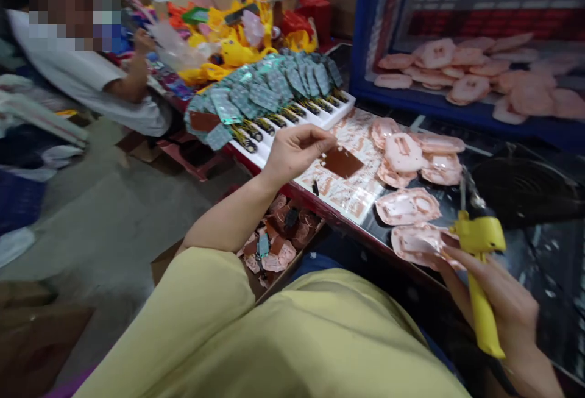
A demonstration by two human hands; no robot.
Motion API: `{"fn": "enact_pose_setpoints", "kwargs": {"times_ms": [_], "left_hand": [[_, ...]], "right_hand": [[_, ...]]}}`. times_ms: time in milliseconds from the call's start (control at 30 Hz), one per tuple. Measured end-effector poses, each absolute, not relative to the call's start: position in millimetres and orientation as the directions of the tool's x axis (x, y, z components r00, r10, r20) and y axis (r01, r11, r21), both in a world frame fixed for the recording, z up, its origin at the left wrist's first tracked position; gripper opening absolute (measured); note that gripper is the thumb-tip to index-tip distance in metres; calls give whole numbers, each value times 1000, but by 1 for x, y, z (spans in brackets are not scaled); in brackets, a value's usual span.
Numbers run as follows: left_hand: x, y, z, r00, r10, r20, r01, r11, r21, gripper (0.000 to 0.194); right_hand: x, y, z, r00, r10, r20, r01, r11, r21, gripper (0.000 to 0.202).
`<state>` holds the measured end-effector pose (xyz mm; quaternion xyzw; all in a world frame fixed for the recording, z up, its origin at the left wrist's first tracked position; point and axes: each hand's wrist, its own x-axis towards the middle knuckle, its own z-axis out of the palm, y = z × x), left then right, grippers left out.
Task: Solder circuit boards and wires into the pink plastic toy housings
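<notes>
My left hand is pinched at the upper left corner of a brown board, over a patterned white and brown sheet. A small black part shows below that hand. At the right, my right hand is closed with a yellow glue gun, its nozzle pointing up and away. Fingertips of this hand touch a pink plastic shell at the table's front edge. Another pink shell lies just behind it, and several more are piled further back.
Teal boards with wired black parts lie along a white foam strip. A blue crate with pink shells stands behind. Below the table is a box of pink and brown parts. Another person sits at the far left.
</notes>
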<state>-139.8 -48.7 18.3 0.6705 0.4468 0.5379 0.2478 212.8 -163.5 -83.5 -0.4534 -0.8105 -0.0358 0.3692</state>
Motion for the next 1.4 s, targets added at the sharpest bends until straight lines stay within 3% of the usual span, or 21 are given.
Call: {"fn": "enact_pose_setpoints", "kwargs": {"times_ms": [33, 133, 233, 300, 400, 500, 667, 800, 933, 1167, 1233, 1400], "left_hand": [[-121, -54, 11, 81, 903, 422, 252, -428, 868, 46], [-74, -70, -10, 232, 936, 265, 91, -292, 952, 43], [-43, -84, -28, 285, 915, 286, 22, -304, 952, 32], [-30, -91, -37, 283, 899, 335, 15, -353, 935, 24], [-24, -97, -43, 286, 896, 340, 27, -362, 932, 21], [-28, -95, -41, 317, 902, 295, 3, -312, 950, 27], [-41, -81, -31, 492, 870, -26, 85, -18, 996, 42], [-46, -71, -23, 629, 751, -200, 259, 40, 965, 35], [-44, -62, -15, 705, 632, -320, 297, 146, 944, 28], [-33, -51, -25, 730, 415, -542, 372, 424, 826, 31], [-31, -51, -26, 753, 373, -542, 352, 467, 811, 35], [-30, -57, -21, 760, 437, -481, 288, 437, 852, 35]], "right_hand": [[206, -163, -77, -308, 670, 675, 770, 592, -236, 46], [185, -163, -60, -200, 693, 692, 697, 598, -397, 43], [169, -163, -52, -93, 759, 645, 610, 555, -565, 44], [165, -163, -52, -88, 780, 620, 596, 540, -595, 34], [168, -165, -57, -145, 743, 653, 681, 554, -479, 25], [178, -168, -62, -192, 649, 736, 762, 571, -305, 30], [191, -175, -64, -368, 539, 757, 732, 670, -121, 43], [195, -175, -50, -473, 477, 740, 679, 733, -39, 40], [196, -172, -35, -575, 394, 717, 631, 771, 83, 30], [193, -166, -16, -648, 329, 686, 578, 800, 162, 18], [193, -166, -12, -657, 324, 681, 569, 805, 166, 16], [199, -167, -21, -640, 366, 676, 590, 798, 127, 24]]}}
